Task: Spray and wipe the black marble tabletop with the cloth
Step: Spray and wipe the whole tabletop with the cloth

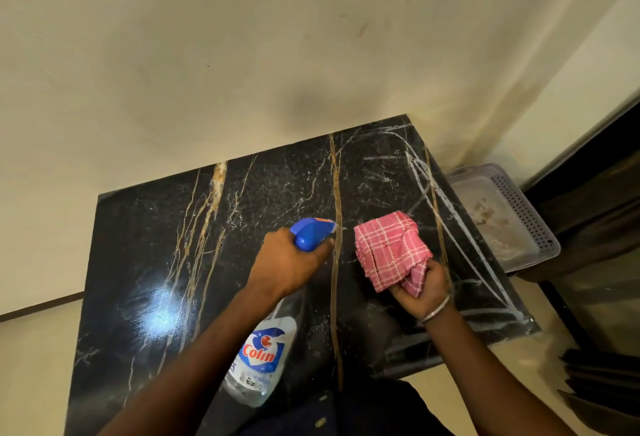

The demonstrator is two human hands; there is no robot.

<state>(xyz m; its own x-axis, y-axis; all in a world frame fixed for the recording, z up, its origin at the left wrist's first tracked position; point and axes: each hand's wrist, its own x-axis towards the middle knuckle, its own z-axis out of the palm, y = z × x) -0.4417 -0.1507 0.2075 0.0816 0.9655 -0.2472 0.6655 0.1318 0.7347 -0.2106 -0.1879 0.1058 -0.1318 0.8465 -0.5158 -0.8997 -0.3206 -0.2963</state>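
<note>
The spray bottle (263,359) is clear plastic with a blue and red "Colin" label and a blue trigger head (311,233). I cannot make out how much liquid is in it. Off the right edge of the table (138,245), sitting lower, is a pale lilac plastic basket (519,207) with perforated walls. Its bottom shows brownish marks, and I can't tell what they are.

The person's left hand (291,262) reaches out over the middle of the table and grips the bottle by the neck. Its fingers (323,248) are curled round under the trigger head. The bottle is tipped over, its body slanting back beneath the forearm and its nozzle pointing away toward the far right.

The right hand (420,292), with a thin bangle (436,311) at the wrist, is held up beside the left one. Its fingers are closed round the lower corner of a bunched pink checked cloth (391,248). Most of the cloth stands above and ahead of that fist, over the table's right half. The nozzle tip is just beside the cloth's left edge, with a narrow gap between them.

The black marble has gold veins. There are fine speckles across the middle, white streaks at the right, and a bright glare at the left. Its far edge meets a cream wall (242,54).
</note>
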